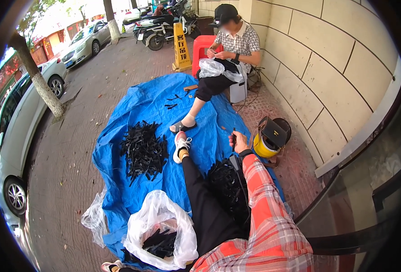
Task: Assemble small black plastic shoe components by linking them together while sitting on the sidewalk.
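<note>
Dark slim piece is held upright in the closed fingers of our right hand, raised above the right edge of the blue sheet. We cannot tell whether it is a tool or one of the black strips. Our left hand is out of view; its state cannot be determined.

Below our right forearm, near the sheet's right edge and beside our extended leg, we record a heap of black strips. A second heap lies toward the left edge. At the near edge stands an open translucent bag with more strips inside. A few loose strips lie toward the far edge.

Just beyond the right edge stands a yellow bucket with a black box on top. At the far edge a co-worker sits on a red chair, hands together above a clear bag.

We judge the step in hand to be the handling of a single piece. In our judgement, the next move calls for a steady grip, clear of the bucket.
</note>
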### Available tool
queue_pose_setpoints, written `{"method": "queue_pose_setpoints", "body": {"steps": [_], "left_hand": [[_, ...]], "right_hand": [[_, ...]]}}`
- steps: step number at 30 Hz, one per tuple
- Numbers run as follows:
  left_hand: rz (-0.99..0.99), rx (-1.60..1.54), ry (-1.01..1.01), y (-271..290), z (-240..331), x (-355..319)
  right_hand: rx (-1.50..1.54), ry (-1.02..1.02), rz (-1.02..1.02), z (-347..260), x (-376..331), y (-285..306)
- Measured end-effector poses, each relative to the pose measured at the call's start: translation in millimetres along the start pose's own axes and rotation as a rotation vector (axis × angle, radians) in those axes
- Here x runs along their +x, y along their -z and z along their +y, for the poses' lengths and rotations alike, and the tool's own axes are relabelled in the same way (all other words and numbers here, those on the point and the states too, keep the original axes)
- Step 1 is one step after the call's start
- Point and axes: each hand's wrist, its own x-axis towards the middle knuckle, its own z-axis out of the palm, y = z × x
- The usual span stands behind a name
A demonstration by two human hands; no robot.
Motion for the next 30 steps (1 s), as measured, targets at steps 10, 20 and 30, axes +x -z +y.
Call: {"method": "queue_pose_setpoints", "body": {"steps": [10, 20, 30], "left_hand": [[0.943, -0.037, 0.404, 4, -29, 11], [0.744, -0.086, 0.618, 16, -74, 22], [0.754, -0.01, 0.722, 15, -72, 43]], "right_hand": [[0.027, -0.036, -0.116, 46, -32, 42], [0.104, -0.368, 0.294, 143, -208, 251], [0.005, -0.459, 0.475, 118, -243, 330]]}}
